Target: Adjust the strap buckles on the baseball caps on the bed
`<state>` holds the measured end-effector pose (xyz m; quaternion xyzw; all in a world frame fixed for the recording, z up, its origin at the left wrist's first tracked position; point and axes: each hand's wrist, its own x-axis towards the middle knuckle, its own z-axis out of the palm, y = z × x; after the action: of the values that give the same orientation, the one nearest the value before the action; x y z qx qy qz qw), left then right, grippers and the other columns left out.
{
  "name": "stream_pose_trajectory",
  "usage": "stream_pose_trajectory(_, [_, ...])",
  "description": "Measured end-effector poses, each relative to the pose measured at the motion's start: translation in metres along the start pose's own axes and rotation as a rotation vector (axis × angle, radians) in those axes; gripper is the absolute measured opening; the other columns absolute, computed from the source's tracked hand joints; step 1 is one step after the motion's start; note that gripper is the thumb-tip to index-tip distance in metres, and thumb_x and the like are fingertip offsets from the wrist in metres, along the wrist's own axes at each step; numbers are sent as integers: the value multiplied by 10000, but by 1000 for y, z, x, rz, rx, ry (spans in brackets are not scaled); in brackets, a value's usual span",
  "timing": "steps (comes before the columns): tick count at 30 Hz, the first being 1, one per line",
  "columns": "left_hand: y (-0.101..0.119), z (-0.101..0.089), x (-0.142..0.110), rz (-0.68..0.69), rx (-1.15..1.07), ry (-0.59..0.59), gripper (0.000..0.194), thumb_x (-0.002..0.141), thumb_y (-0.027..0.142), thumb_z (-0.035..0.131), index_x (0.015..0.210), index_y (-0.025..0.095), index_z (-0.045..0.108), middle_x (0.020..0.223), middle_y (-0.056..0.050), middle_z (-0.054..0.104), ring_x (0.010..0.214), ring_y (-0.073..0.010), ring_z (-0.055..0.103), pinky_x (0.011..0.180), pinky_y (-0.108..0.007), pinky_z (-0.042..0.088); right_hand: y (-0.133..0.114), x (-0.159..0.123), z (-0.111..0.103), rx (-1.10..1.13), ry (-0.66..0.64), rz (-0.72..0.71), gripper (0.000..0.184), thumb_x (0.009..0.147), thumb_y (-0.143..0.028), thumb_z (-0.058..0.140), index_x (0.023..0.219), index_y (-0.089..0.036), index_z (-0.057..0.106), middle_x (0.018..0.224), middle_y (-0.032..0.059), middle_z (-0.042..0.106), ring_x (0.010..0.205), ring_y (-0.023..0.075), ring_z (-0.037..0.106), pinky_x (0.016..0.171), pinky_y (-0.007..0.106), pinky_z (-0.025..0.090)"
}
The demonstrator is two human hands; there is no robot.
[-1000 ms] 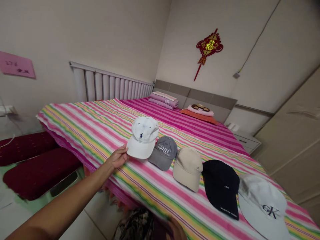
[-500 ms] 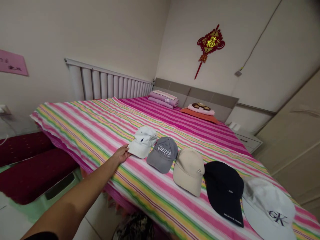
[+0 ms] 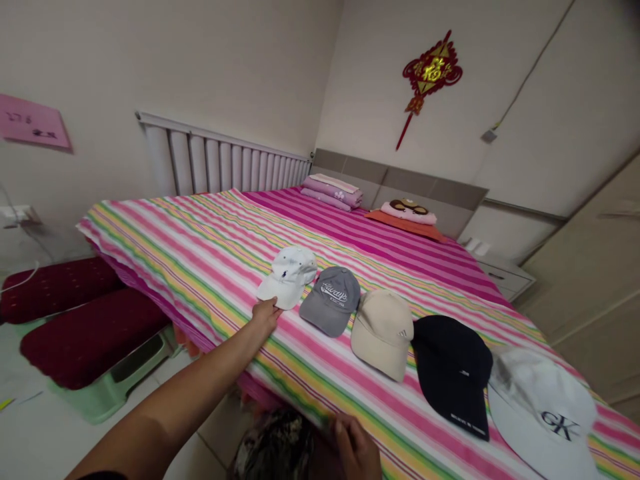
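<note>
Several caps lie in a row on a striped bedspread (image 3: 190, 240): a white cap (image 3: 289, 277), a grey cap (image 3: 332, 300), a beige cap (image 3: 384, 327), a black cap (image 3: 454, 367) and a white hat with a logo (image 3: 547, 410). My left hand (image 3: 265, 315) reaches out to the white cap and its fingers pinch the brim at the near edge. My right hand (image 3: 356, 448) is low at the bed's front edge, fingers resting on the bedspread, only partly in view.
Folded purple bedding (image 3: 333, 191) and an orange pillow with a pink toy (image 3: 407, 217) lie by the headboard. Dark red cushioned stools (image 3: 85, 330) stand left of the bed. A radiator (image 3: 225, 163) lines the wall. A nightstand (image 3: 503, 277) is at right.
The white cap was held tilted up a second ago; it now lies flat on the bed next to the grey cap. My left hand stays at its brim. My right hand has come up into view.
</note>
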<state>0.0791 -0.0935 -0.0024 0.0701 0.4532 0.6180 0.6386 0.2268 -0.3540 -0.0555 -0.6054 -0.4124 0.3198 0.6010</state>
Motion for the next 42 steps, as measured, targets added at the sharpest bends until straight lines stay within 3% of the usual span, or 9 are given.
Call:
stream_pose_trajectory(2, [1, 1, -1, -8, 10, -1, 335, 727, -26, 519, 998, 169, 551, 656, -1, 632, 506, -98, 579, 651, -290, 542, -27, 29, 13, 401, -18, 438, 198, 655, -348, 680, 650, -167, 599, 543, 0, 602, 535, 136, 570, 539, 218, 476])
stream_pose_trajectory(3, [2, 1, -1, -10, 14, -5, 334, 727, -25, 519, 998, 168, 552, 649, 3, 629, 503, -99, 578, 655, -293, 543, -38, 44, 20, 464, -8, 519, 204, 690, -355, 653, 694, -164, 582, 532, -12, 594, 497, 122, 562, 511, 216, 473])
stream_pose_trajectory(7, [4, 0, -5, -16, 24, -31, 328, 737, -25, 507, 996, 170, 557, 645, 10, 624, 514, -104, 584, 684, -306, 540, -54, 105, 49, 613, 4, 719, 239, 819, -312, 523, 670, -126, 509, 627, 82, 644, 573, 139, 625, 551, 246, 504])
stream_pose_trajectory(9, [5, 1, -6, -19, 28, -51, 330, 738, -26, 504, 998, 169, 558, 652, 7, 628, 539, -114, 597, 701, -309, 536, -53, 127, 61, 681, 49, 788, 269, 866, -288, 453, 667, -115, 506, 618, 47, 618, 555, 111, 607, 539, 228, 500])
stream_pose_trajectory(13, [6, 3, -8, -14, 35, -83, 349, 737, -24, 505, 1023, 172, 548, 683, -5, 640, 577, -129, 612, 714, -313, 530, -47, 148, 76, 786, 170, 844, 165, 871, -250, 462, 871, -111, 551, 752, 0, 592, 568, 79, 561, 502, 218, 488])
stream_pose_trajectory(19, [4, 1, -6, -4, 49, -112, 338, 737, -24, 508, 1003, 178, 559, 673, -7, 634, 558, -128, 603, 692, -316, 530, -43, 143, 78, 865, 232, 854, 165, 861, -220, 478, 976, -118, 540, 852, 24, 590, 637, 95, 571, 525, 230, 498])
stream_pose_trajectory(32, [1, -5, -4, 13, 79, -103, 224, 722, -26, 525, 866, 140, 570, 650, 2, 618, 520, -110, 595, 697, -307, 526, -50, 132, 68, 834, 233, 898, 143, 862, -226, 478, 857, -108, 560, 746, -1, 594, 573, 81, 561, 508, 222, 488])
stream_pose_trajectory(37, [-4, -8, -8, 24, 100, -95, 163, 748, -8, 513, 760, 153, 533, 619, 26, 592, 497, -73, 571, 688, -264, 527, -54, 107, 36, 835, 250, 863, 193, 863, -187, 470, 698, -108, 530, 610, -19, 594, 508, 83, 574, 499, 222, 502])
stream_pose_trajectory(42, [-9, -12, -10, -14, 131, -102, 135, 759, 23, 524, 703, 144, 510, 591, 22, 573, 500, -63, 565, 671, -229, 527, -56, 80, -14, 862, 332, 817, 263, 879, -129, 413, 632, -110, 500, 493, 46, 618, 462, 102, 607, 474, 187, 504])
